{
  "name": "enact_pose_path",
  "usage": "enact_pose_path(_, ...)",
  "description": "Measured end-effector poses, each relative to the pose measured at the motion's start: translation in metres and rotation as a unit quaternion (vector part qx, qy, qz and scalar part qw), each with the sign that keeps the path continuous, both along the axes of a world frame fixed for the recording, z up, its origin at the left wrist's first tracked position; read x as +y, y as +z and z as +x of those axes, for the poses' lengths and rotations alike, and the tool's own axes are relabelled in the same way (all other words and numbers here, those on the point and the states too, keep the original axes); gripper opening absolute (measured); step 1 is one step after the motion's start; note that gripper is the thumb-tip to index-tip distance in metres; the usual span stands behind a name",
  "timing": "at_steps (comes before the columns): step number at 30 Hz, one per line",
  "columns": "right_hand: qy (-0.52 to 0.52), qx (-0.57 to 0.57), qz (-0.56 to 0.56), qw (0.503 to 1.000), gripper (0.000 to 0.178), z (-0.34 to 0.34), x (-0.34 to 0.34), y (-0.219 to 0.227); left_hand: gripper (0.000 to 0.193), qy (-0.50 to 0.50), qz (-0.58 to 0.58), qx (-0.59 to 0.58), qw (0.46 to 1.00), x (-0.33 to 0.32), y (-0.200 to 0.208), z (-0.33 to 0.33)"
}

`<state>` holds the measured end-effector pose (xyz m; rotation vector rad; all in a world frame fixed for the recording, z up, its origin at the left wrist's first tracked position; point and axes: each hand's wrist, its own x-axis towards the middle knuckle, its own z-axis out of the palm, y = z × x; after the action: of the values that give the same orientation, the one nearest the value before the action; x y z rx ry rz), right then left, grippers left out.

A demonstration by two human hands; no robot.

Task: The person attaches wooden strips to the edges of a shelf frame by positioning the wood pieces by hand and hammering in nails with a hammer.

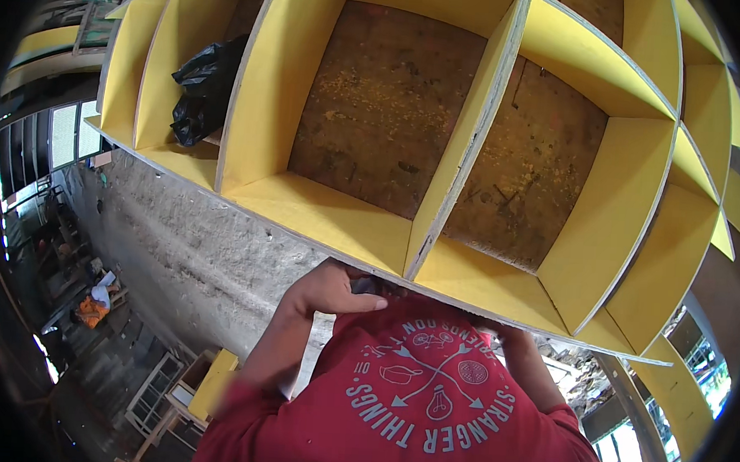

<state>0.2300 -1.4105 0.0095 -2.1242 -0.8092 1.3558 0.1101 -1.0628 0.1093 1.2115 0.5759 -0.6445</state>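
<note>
A large yellow wooden shelf unit (445, 210) with a brown back panel fills the upper view, its open compartments facing me. My left hand (330, 292) is at the unit's near edge, left of the middle divider. Its thumb points right, and the other fingers bend out of sight around something dark under the edge. What they hold is too shadowed to make out. My right hand (509, 330) is close beneath the same edge, farther right. The board hides nearly all of it, fingers included.
A black plastic bag (206, 88) lies in a left compartment. Beyond the edge is a rough grey concrete surface (195, 222). At lower left are a yellow-topped wooden piece (214, 383), a white-framed panel (154, 394) and an orange item (94, 309) among clutter.
</note>
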Motion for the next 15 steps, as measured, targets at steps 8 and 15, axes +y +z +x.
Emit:
enact_pose_path(8, -0.035, -0.068, -0.091, 0.993, 0.050, -0.024, 0.023, 0.056, 0.021, 0.036, -0.099, -0.063, 0.992, -0.012, -0.012, 0.006)
enact_pose_path(15, -0.162, -0.131, -0.086, 0.974, 0.037, -0.086, 0.015, 0.102, 0.024, 0.083, -0.097, -0.033, 0.991, -0.022, -0.016, -0.008)
